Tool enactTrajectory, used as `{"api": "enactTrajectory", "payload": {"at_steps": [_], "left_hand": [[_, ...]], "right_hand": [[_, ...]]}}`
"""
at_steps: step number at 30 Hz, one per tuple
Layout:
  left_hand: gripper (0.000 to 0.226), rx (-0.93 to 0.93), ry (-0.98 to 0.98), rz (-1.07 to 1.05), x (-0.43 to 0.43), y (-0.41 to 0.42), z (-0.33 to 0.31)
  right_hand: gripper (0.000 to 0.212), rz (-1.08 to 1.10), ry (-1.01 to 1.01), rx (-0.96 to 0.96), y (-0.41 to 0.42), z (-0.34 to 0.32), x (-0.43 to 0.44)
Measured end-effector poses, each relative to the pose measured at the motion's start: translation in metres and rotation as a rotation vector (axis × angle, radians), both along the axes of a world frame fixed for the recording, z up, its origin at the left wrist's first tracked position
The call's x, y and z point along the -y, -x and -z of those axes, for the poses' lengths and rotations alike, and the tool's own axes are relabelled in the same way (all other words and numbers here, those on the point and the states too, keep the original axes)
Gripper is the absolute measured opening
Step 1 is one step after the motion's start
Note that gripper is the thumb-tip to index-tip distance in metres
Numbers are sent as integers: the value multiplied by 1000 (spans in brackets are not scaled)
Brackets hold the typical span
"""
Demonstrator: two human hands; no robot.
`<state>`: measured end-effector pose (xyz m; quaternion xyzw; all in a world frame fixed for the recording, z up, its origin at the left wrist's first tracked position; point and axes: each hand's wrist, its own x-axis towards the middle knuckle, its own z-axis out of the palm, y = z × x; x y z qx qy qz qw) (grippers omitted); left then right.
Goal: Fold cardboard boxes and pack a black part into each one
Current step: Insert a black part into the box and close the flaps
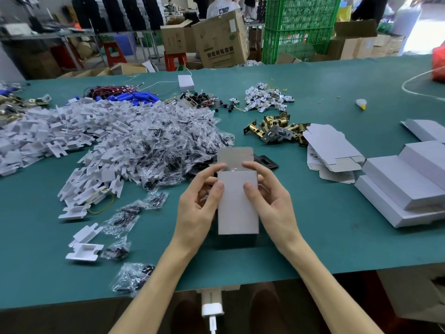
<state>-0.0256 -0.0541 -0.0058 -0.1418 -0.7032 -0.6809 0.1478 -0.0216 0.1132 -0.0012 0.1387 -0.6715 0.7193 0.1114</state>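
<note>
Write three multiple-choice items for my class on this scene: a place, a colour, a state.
1. Where do the brass latches lie, seen from the held white box?
A. Beyond it, to the right
B. Nearer the person, to the left
C. Under it
2. What colour is the table?
A. Red
B. Teal green
C. Yellow
3. How is the box's top flap?
A. Tucked shut
B. Torn off
C. Open, standing up

Answers: 1 A, the latches sit farther off, right of the box; 2 B, its bare cover is teal green; 3 C, the flap rises above the open mouth, left hand and right hand pinching the box.
</note>
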Motion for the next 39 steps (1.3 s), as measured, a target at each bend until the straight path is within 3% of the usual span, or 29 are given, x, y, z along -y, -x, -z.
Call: {"api": "enactTrajectory", "payload": {"at_steps": [3,7,18,29,39], "left_hand": [[21,32,17,10,1,2,2],[17,108,-21,28,0,5,4],[20,171,-57,4,3,5,6],[29,249,-47,45,3,3,2],[19,211,-39,76,3,2,0]], "right_hand": [[16,2,-20,30,0,2,1],[12,17,-68,61,0,4,-1],[15,54,-115,135,1,4,-2],[16,5,-20,150,1,2,-4],[18,28,1,170,-2,0,-4]]}}
